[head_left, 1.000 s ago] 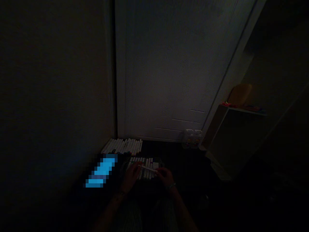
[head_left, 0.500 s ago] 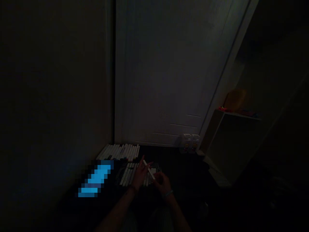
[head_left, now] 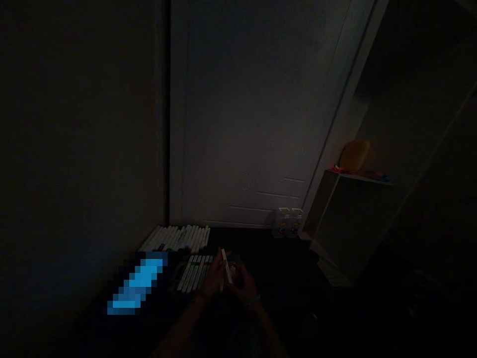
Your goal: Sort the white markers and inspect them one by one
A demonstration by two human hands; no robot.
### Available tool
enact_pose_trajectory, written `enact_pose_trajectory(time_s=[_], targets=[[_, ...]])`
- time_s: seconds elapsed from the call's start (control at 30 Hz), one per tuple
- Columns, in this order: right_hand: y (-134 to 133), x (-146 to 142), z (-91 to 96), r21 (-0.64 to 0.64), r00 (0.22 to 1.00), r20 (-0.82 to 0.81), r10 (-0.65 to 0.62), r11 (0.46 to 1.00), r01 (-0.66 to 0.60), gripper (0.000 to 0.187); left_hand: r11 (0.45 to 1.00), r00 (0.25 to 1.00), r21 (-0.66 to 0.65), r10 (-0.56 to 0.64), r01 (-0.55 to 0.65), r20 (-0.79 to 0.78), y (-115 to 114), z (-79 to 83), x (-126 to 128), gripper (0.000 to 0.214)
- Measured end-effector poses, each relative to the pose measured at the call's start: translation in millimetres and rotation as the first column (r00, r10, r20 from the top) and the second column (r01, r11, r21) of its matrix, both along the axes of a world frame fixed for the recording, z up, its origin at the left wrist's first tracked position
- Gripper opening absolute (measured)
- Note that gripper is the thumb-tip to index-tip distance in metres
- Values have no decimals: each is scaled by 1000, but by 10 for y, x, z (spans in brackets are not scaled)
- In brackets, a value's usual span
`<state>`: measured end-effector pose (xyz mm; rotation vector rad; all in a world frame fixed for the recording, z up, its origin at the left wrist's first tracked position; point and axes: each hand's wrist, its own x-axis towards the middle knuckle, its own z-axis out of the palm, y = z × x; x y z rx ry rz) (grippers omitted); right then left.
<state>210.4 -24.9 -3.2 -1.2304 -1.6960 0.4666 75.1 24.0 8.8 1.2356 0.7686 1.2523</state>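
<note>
In dim light a white marker [head_left: 227,268] is tilted between my two hands, its upper end leaning left. My left hand [head_left: 213,276] is closed around its upper part. The fingers of my right hand [head_left: 244,283] pinch it near the lower end. Beneath my hands lies a row of white markers [head_left: 193,274], side by side in what looks like a clear tray; my hands hide part of this row. Coloured bands show on some of them.
Behind, a second row of white markers [head_left: 177,237] lies on the dark table [head_left: 257,243] by the wall. A blurred-out bright blue screen [head_left: 139,283] is at the left. Two clear containers [head_left: 287,223] stand at the back right, near a low shelf unit [head_left: 331,199] with an orange object [head_left: 355,155].
The held marker has turned closer to upright, with my right hand shifting slightly left and down around it. The whole view has shifted a little.
</note>
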Motion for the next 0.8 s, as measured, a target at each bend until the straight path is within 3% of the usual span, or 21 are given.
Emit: enact_pose_trajectory(time_s=[0.17, 0.37, 0.57, 0.8], targets=[[-50, -25, 100, 21, 998, 54, -16, 1000, 15, 50, 999, 1000, 38, -13, 14, -28, 62, -70, 10, 69], [-98, -18, 175, 11, 998, 68, -13, 1000, 13, 49, 996, 995, 64, -61, 67, -85, 49, -30, 32, 66], [-98, -14, 142, 3, 998, 56, -23, 1000, 23, 49, 985, 987, 103, -127, 137, -101, 80, -94, 38, 70], [-51, -17, 80, -29, 998, 56, -32, 999, 34, 52, 988, 982, 106, -98, 116, -162, 146, -171, 41, 68]])
